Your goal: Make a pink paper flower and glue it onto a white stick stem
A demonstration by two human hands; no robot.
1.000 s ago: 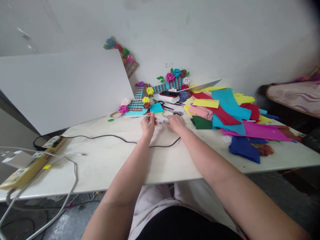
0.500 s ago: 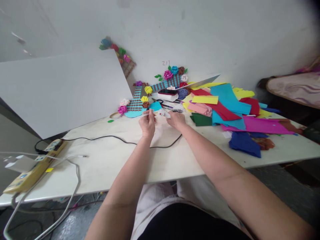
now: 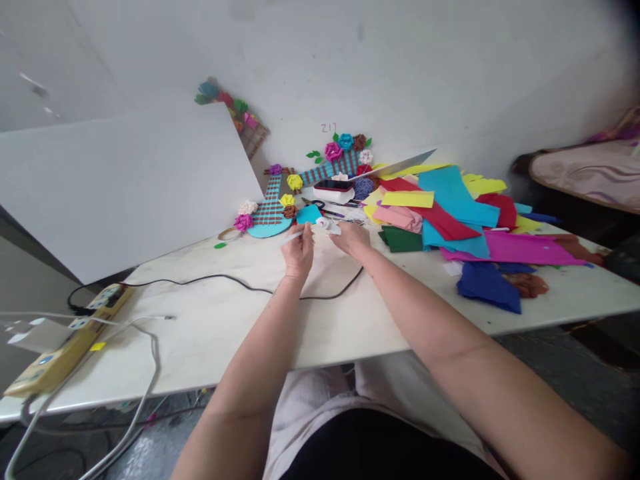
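My right hand (image 3: 353, 240) is closed around a white glue gun (image 3: 329, 227), whose grip is hidden in the palm. A black cord runs up to the right wrist. Facing it, my left hand (image 3: 299, 250) pinches a thin white strip (image 3: 291, 237) that sticks out to the left. Only a small gap separates the fingertips from the gun's front end. Just behind them lies a blue paper piece (image 3: 309, 214). Beyond the left hand stands a blue-and-brown guitar-shaped craft (image 3: 269, 208) trimmed with paper flowers.
Coloured crepe paper (image 3: 457, 200) is heaped on the right. A phone (image 3: 333, 185) rests on a white box, near scissors (image 3: 315, 203). A large white board (image 3: 135, 193) leans at the left. The power strip (image 3: 70, 343) and cables (image 3: 155, 347) occupy the left table end.
My left hand has shifted slightly right and turned, so more of the white strip shows. The right hand keeps its hold on the glue gun. The view has moved a little.
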